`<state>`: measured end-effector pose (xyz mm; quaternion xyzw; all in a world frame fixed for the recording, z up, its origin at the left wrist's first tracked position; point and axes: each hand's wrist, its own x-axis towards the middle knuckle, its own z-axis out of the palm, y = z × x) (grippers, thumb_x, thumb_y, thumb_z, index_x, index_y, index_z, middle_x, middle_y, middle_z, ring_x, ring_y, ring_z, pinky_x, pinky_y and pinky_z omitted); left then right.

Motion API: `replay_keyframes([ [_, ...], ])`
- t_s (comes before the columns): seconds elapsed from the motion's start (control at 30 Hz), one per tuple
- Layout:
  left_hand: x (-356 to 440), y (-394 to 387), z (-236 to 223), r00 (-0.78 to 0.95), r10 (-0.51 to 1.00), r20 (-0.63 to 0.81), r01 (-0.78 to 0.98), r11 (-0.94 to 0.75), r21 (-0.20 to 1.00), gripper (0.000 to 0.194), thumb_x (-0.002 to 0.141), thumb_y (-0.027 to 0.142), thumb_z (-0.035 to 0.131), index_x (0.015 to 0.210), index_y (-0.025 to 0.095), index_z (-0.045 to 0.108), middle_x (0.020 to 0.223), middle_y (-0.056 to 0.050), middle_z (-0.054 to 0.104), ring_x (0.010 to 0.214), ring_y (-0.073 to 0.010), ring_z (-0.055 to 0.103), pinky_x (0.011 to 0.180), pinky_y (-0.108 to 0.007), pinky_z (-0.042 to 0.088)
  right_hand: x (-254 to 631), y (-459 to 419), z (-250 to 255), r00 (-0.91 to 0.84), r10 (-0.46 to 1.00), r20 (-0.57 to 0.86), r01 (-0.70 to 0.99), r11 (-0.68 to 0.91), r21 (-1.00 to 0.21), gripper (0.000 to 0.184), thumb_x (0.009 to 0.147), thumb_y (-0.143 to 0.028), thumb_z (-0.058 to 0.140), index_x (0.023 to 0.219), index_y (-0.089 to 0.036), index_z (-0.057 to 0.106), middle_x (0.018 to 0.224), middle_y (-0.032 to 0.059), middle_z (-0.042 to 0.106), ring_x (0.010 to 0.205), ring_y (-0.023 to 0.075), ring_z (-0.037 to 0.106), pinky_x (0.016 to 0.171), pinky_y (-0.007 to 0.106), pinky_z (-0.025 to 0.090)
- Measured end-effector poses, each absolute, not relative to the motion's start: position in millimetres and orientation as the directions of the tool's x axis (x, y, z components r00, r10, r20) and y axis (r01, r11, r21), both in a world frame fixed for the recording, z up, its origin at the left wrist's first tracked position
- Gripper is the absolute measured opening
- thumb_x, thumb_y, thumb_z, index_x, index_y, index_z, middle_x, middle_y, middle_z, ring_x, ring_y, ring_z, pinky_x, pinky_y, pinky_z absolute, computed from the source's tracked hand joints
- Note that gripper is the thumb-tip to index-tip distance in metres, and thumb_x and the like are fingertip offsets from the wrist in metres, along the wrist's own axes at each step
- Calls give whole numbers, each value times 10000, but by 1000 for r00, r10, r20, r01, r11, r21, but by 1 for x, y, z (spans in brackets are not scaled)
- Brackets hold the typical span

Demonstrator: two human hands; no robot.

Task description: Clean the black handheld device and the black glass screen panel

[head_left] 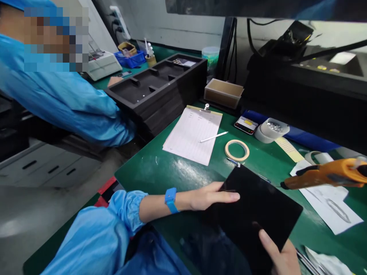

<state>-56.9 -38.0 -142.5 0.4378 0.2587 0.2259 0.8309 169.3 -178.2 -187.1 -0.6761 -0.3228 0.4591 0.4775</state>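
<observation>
A flat, glossy black panel point(260, 202) is held tilted over the green bench, its surface reflecting the thumbs. My left hand point(209, 196) grips its left edge, thumb on top and most fingers hidden beneath; a blue strap circles that wrist. At the lower right edge my right hand point(282, 254) is closed on the same panel, with its thumb on the face and the other fingers out of sight. Just beyond the panel lie a roll of tape point(227, 149) and a dark pen-like tool point(233, 162).
A clipboard with paper point(190, 141) and a white pen lie ahead. An orange electric screwdriver point(329, 173) juts in from the right above loose papers. Black foam trays point(172, 103) are stacked at the bench's left edge, beside a person in blue workwear point(65, 99). Tweezers-like tools point(308, 261) lie lower right.
</observation>
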Motion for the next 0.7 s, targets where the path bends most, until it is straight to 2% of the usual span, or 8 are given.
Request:
replay_keyframes([
  [0.07, -59, -38, -142, 755, 610, -241, -127, 497, 858, 476, 914, 647, 863, 1028, 197, 756, 997, -37, 740, 1024, -258, 687, 1066, -425, 552, 184, -172, -185, 388, 889, -242, 53, -284, -957, 649, 894, -839, 836, 1024, -206, 890, 1043, 146, 882, 962, 407, 853, 833, 446, 719],
  [0.13, -59, -38, -141, 762, 607, -227, -101, 457, 884, 355, 936, 535, 836, 956, 210, 694, 944, -5, 674, 973, -220, 627, 1032, -382, 525, 196, -163, -173, 464, 881, -96, 169, -194, -966, 616, 845, -828, 873, 952, -222, 863, 907, 123, 859, 818, 374, 829, 663, 410, 681],
  [0.2, -57, -39, -138, 793, 573, -207, -62, 414, 908, 275, 941, 450, 803, 935, 216, 659, 927, 7, 636, 959, -206, 587, 997, -358, 502, 200, -156, -153, 538, 842, 38, 295, -145, -944, 536, 925, -760, 853, 1061, -241, 844, 1064, 107, 869, 973, 337, 840, 797, 380, 695],
  [0.23, -56, -40, -136, 817, 541, -200, -38, 396, 918, 252, 941, 428, 787, 933, 217, 651, 922, 9, 625, 947, -204, 576, 968, -352, 497, 199, -154, -142, 598, 790, 136, 343, -99, -934, 489, 958, -727, 844, 1082, -254, 820, 1068, 85, 860, 939, 297, 832, 820, 366, 696],
  [0.33, -56, -45, -129, 886, 420, -198, 42, 352, 935, 251, 943, 417, 768, 909, 217, 619, 866, 20, 570, 871, -191, 526, 861, -340, 472, 188, -154, -116, 505, 817, 278, 481, 0, -877, 390, 998, -629, 858, 1154, -275, 810, 1110, 58, 856, 910, 239, 832, 841, 314, 705],
  [0.4, -58, -49, -126, 916, 344, -205, 88, 326, 941, 273, 957, 433, 755, 913, 219, 592, 852, 25, 536, 841, -183, 491, 814, -332, 448, 179, -156, -104, 349, 887, 303, 547, 70, -835, 307, 1032, -565, 842, 1197, -307, 834, 1066, 27, 864, 875, 205, 839, 807, 244, 695],
  [0.5, -61, -53, -122, 953, 234, -190, 124, 270, 955, 280, 1011, 461, 695, 959, 219, 564, 884, 21, 521, 836, -175, 469, 782, -321, 429, 172, -161, -89, 189, 948, 257, 547, 116, -829, 200, 1077, -502, 799, 1174, -340, 864, 977, -6, 868, 775, 176, 831, 724, 188, 675],
  [0.7, -67, -54, -121, 985, 106, -137, 124, 121, 985, 283, 1113, 441, 610, 958, 232, 500, 756, 70, 439, 696, -131, 415, 665, -277, 373, 164, -166, -79, 140, 978, 157, 452, 78, -888, 91, 1067, -442, 846, 1100, -367, 888, 954, -31, 861, 716, 136, 784, 682, 144, 641],
])
